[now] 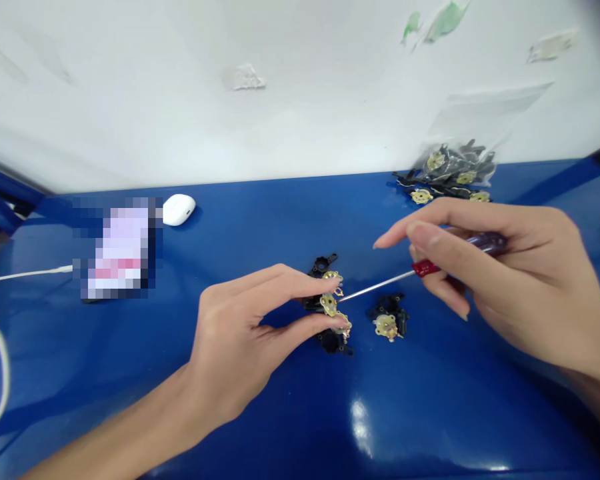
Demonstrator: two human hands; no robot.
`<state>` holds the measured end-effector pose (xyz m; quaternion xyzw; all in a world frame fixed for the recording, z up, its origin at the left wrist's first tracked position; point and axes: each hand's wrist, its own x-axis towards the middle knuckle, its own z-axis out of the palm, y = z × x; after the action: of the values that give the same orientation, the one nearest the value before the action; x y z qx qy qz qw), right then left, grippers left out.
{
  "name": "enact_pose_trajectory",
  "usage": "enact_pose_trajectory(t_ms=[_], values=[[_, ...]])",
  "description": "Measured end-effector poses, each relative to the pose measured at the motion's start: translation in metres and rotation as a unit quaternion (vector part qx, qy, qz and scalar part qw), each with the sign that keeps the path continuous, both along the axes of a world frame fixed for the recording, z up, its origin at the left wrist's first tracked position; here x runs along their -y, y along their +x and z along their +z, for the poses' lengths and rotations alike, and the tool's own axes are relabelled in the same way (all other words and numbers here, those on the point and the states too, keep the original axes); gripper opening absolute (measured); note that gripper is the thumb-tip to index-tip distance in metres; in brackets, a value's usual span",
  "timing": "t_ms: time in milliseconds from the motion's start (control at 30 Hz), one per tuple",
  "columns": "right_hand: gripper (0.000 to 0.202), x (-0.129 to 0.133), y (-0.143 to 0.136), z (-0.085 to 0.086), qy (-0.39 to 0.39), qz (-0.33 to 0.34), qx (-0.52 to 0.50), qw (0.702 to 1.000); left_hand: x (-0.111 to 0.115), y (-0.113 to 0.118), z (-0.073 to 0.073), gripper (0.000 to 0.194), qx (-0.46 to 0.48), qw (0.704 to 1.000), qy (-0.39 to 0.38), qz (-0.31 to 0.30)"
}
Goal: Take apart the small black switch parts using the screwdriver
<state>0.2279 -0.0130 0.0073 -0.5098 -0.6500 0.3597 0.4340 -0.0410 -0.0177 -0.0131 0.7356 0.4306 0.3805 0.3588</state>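
My left hand (260,327) pinches a small black part with a brass-coloured plate (329,305) between thumb and index finger, low over the blue table. Other black pieces with brass plates lie just above and below those fingertips. My right hand (505,267) holds a screwdriver (425,268) with a red and dark handle. Its thin metal shaft points left, and the tip meets or nearly meets the edge of the pinched part. Right of my left fingertips, a separate black and brass part (387,323) lies on the table.
A clear plastic bag (473,157) with several black and brass parts is at the back right, by the white wall (305,93). On the blue table (260,227), a pixelated phone (123,247), a white case (179,209) and a white cable (27,274) are at left.
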Motion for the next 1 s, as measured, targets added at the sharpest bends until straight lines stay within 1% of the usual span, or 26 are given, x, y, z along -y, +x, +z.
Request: enact_pose_trajectory(t_ms=[67, 133, 200, 267, 367, 433, 567, 633, 700, 833, 900, 1000], values=[[0.012, 0.000, 0.000, 0.001, -0.014, 0.014, -0.009, 1.000, 0.001, 0.000, -0.001, 0.026, 0.000, 1.000, -0.002, -0.008], [0.009, 0.000, 0.001, 0.000, -0.018, 0.021, -0.018, 0.999, 0.001, 0.000, -0.001, 0.026, 0.012, 1.000, -0.010, -0.008], [0.009, 0.000, 0.003, -0.002, -0.010, 0.021, -0.013, 1.000, 0.001, 0.001, -0.001, 0.021, 0.028, 0.999, -0.026, 0.009], [0.008, 0.000, 0.006, -0.003, 0.005, 0.018, 0.004, 1.000, 0.001, 0.002, -0.001, 0.017, 0.043, 0.997, -0.052, 0.040], [0.006, 0.000, 0.009, -0.004, 0.021, 0.021, 0.018, 0.999, -0.001, 0.003, 0.000, 0.019, 0.064, 0.992, -0.090, 0.062], [0.007, -0.001, 0.011, -0.003, 0.022, 0.028, 0.010, 0.999, -0.001, 0.004, 0.000, 0.022, 0.084, 0.990, -0.103, 0.052], [0.017, -0.001, 0.011, -0.001, -0.004, 0.046, -0.029, 0.999, -0.001, 0.005, 0.001, 0.027, 0.119, 0.984, -0.133, 0.029], [0.014, -0.001, 0.009, -0.002, -0.006, 0.030, -0.037, 0.999, -0.001, 0.005, 0.002, 0.027, 0.125, 0.981, -0.148, 0.028], [0.007, -0.001, 0.006, -0.002, -0.005, -0.005, -0.035, 0.999, -0.001, 0.005, 0.004, 0.028, 0.130, 0.978, -0.159, 0.030], [0.017, -0.002, 0.006, -0.003, -0.020, -0.048, -0.042, 0.998, -0.005, 0.005, 0.006, 0.031, 0.151, 0.970, -0.191, 0.015], [0.019, -0.003, 0.008, -0.004, -0.019, -0.064, -0.044, 0.997, -0.007, 0.006, 0.008, 0.027, 0.157, 0.967, -0.200, 0.006], [0.020, -0.003, 0.010, -0.005, -0.004, -0.078, -0.043, 0.996, -0.008, 0.006, 0.008, 0.022, 0.153, 0.967, -0.204, 0.013]])
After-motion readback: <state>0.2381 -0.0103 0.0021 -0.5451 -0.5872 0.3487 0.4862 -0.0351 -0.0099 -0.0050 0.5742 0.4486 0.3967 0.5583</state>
